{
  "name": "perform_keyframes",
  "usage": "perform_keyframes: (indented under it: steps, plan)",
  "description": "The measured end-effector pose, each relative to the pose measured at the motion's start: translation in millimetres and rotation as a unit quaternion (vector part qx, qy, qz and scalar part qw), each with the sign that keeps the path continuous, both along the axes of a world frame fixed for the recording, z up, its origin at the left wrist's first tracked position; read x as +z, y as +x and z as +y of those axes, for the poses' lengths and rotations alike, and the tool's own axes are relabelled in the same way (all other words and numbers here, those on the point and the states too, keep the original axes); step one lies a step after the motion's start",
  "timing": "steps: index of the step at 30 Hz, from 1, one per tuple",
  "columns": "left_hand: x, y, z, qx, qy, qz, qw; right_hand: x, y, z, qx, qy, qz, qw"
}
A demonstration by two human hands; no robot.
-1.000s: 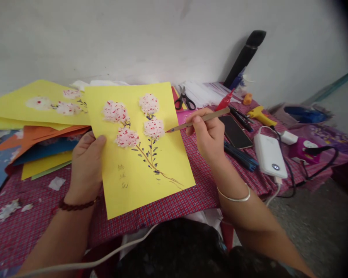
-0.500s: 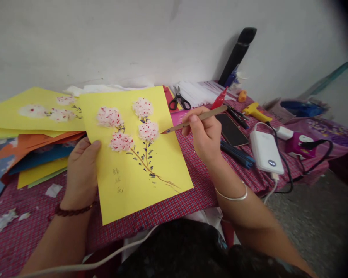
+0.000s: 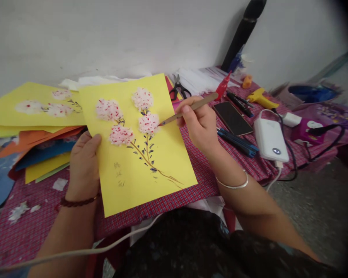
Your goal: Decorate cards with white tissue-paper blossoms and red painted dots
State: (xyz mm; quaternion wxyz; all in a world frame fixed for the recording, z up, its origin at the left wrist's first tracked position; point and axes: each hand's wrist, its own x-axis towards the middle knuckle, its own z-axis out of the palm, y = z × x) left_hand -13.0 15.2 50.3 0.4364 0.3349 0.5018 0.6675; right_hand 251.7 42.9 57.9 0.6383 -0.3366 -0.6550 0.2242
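Observation:
My left hand point(image 3: 83, 164) grips the left edge of a yellow sheet point(image 3: 168, 154), thumb on top, holding it tilted above the red checked tablecloth point(image 3: 188, 197). White tufted flowers dotted with red point(image 3: 147, 122) sit on the sheet above a painted brown stem with dark leaves point(image 3: 149, 156). My right hand point(image 3: 198, 125) is closed on a wooden paintbrush point(image 3: 188, 109). The brush tip rests at the right edge of the middle flower.
A pile of coloured sheets point(image 3: 31, 116) lies at the left, topped by another flower picture. Scissors point(image 3: 178, 89), a phone point(image 3: 232, 117), a white power bank point(image 3: 270, 141) with cables, pens point(image 3: 239, 104), a yellow glue gun point(image 3: 261, 98) and a dark umbrella point(image 3: 242, 33) sit at the right.
The brush tip has moved left from beside the sheet's right part onto the edge of the middle flower. The view shifted slightly; my left hand keeps its hold.

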Motion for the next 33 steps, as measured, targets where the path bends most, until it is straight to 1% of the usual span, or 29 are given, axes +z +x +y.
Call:
perform_keyframes:
  steps: [5,9,11,14,20,23,27,33]
  plan:
    - [-1.0,-6,2,0.011,-0.031,-0.005,0.999,5.9,2,-4,-0.026,0.012,0.034,0.999]
    - [-0.3,-5,1,-0.001,-0.043,-0.018,0.999,4.0,0,-5,0.004,0.009,0.044,0.999]
    - [0.4,-3,0,-0.005,-0.053,-0.02,0.998,0.9,-1,-5,0.02,-0.003,0.03,0.999]
    - [2.3,-1,-2,-0.007,-0.07,-0.026,0.997,-1.2,-1,-4,0.025,-0.011,0.011,1.0]
    - [5.0,-1,0,-0.031,-0.092,-0.047,0.994,8.2,1,-7,0.002,-0.023,0.068,0.997]
    - [3.9,-2,1,-0.033,-0.099,-0.048,0.993,8.8,-1,-7,0.016,-0.034,0.06,0.997]
    - [2.1,-3,2,-0.038,-0.095,-0.044,0.994,5.0,-3,-6,0.032,-0.039,0.038,0.998]
    - [1.9,-4,3,-0.034,-0.093,-0.045,0.994,6.2,4,-1,0.003,-0.017,0.07,0.997]
